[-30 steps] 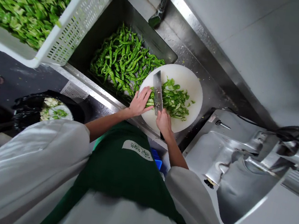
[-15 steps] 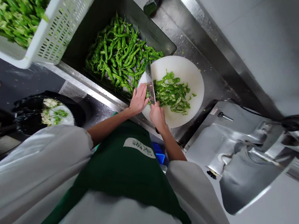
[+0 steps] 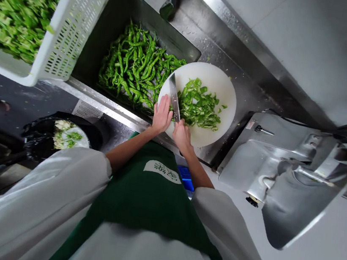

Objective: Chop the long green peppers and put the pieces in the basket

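"What's the R hand (image 3: 182,133) got?"
"1 knife (image 3: 174,97), fingers curled round its handle, blade over the white board (image 3: 226,79), btwn L hand (image 3: 162,115) & chopped green peppers (image 3: 199,110)."
"L fingers?"
"Straight, close tog., thumb out, at the board's L edge."

Right of the left hand (image 3: 162,115), the knife (image 3: 174,96) bars the way to the chopped peppers (image 3: 200,106). Bare cutting board (image 3: 202,140) lies open right of the right hand (image 3: 182,133).
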`<state>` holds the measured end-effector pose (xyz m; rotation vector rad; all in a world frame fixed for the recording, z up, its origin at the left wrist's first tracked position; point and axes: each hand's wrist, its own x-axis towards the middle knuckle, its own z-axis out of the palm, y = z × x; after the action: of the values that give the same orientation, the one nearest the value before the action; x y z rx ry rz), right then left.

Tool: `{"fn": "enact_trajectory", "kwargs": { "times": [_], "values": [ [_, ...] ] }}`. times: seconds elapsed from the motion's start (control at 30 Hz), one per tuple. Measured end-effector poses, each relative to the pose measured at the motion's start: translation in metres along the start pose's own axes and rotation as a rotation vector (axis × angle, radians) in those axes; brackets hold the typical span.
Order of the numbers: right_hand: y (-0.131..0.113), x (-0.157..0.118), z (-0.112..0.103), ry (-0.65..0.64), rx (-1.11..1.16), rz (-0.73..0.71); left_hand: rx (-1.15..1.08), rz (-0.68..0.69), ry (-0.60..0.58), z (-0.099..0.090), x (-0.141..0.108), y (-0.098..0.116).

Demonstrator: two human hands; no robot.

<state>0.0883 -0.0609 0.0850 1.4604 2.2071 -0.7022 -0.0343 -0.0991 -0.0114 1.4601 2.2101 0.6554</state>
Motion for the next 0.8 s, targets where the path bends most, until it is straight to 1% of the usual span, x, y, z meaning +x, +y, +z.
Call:
{"fn": "enact_trajectory", "kwargs": {
  "times": [0.03, 0.1, 0.2, 0.3, 0.37, 0.43, 0.5, 0.57, 0.63, 0.7, 0.73, 0.8],
  "values": [
    [-0.002, 0.004, 0.002, 0.002, 0.000, 0.006, 0.015, 0.024, -0.028, 0.003, -0.001, 0.001],
    [-0.001, 0.012, 0.003, 0.013, 0.012, 0.003, 0.040, 0.040, -0.049, 0.007, -0.003, 0.002],
    [0.009, 0.018, -0.006, 0.003, 0.062, -0.039, 0.073, 0.063, -0.062, 0.004, -0.006, 0.002],
    [0.029, 0.011, -0.021, 0.038, 0.103, -0.071, 0.114, 0.127, -0.120, -0.005, -0.009, -0.003],
    [0.051, 0.001, -0.032, 0.118, 0.095, -0.037, 0.129, 0.168, -0.145, -0.011, -0.004, -0.007],
    [0.080, -0.010, -0.044, 0.201, 0.049, 0.060, 0.122, 0.199, -0.138, -0.014, 0.009, -0.009],
    [0.114, -0.016, -0.054, 0.256, -0.023, 0.201, 0.096, 0.220, -0.114, -0.014, 0.030, -0.007],
    [0.147, -0.018, -0.060, 0.287, -0.084, 0.340, 0.064, 0.238, -0.095, -0.011, 0.055, 0.000],
    [0.173, -0.014, -0.060, 0.300, -0.110, 0.438, 0.038, 0.253, -0.087, -0.004, 0.079, 0.010],
    [0.189, -0.007, -0.054, 0.283, -0.108, 0.487, 0.020, 0.271, -0.090, 0.005, 0.098, 0.022],
    [0.191, -0.003, -0.050, 0.265, -0.105, 0.495, 0.013, 0.282, -0.093, 0.010, 0.105, 0.028],
    [0.188, 0.002, -0.040, 0.226, -0.105, 0.479, 0.006, 0.318, -0.106, 0.020, 0.117, 0.039]
  ]
}}
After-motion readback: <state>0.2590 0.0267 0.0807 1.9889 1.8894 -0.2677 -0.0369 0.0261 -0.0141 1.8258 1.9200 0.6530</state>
